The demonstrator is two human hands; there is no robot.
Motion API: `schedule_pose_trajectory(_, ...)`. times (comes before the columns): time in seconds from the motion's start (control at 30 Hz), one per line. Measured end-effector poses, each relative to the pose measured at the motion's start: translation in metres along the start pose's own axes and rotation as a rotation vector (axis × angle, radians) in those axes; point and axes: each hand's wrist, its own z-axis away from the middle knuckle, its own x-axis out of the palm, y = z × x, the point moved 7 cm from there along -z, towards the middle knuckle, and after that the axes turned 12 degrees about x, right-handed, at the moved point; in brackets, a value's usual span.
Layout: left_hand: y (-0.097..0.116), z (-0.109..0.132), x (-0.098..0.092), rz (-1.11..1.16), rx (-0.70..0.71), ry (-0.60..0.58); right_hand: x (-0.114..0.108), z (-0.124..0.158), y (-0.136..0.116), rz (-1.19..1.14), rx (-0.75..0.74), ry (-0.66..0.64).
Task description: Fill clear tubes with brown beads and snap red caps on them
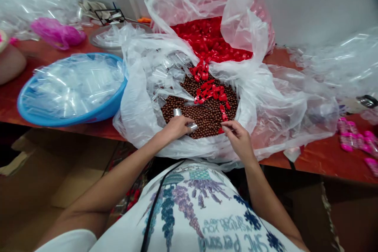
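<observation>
Small round brown balls (pixel 203 116) fill an opened white plastic bag (pixel 132 86) in front of me. Over its near left part, my left hand (pixel 177 126) is closed around a shiny silvery piece (pixel 192 127), whose kind I cannot make out. Another silvery bit (pixel 177 112) shows beside those fingers. At the bag's near right edge, my right hand (pixel 238 137) pinches a small red plastic cap (pixel 221 130). More red caps (pixel 214 91) lie loose on the balls. Clear plastic tubes (pixel 168 73) are heaped at the bag's left inner side.
Behind stands a larger clear bag (pixel 183 6) of red pieces. A blue basin (pixel 73 120) with clear plastic pieces is on the left, near a pink bag (pixel 57 33). Pink items (pixel 351 134) lie right on the red table (pixel 315 161); cardboard boxes (pixel 73 177) are below.
</observation>
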Motion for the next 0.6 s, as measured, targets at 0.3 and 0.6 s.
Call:
schedule_pose_trajectory(0.3,-0.019,-0.034,0.003,0.157,-0.078,-0.064,-0.013,0.009,0.028,-0.089,0.069,0.019)
schedule_pose_trajectory(0.6,0.001,-0.073,0.035,0.271,0.009,0.204,-0.016,0.002,0.032,-0.140,0.083,0.063)
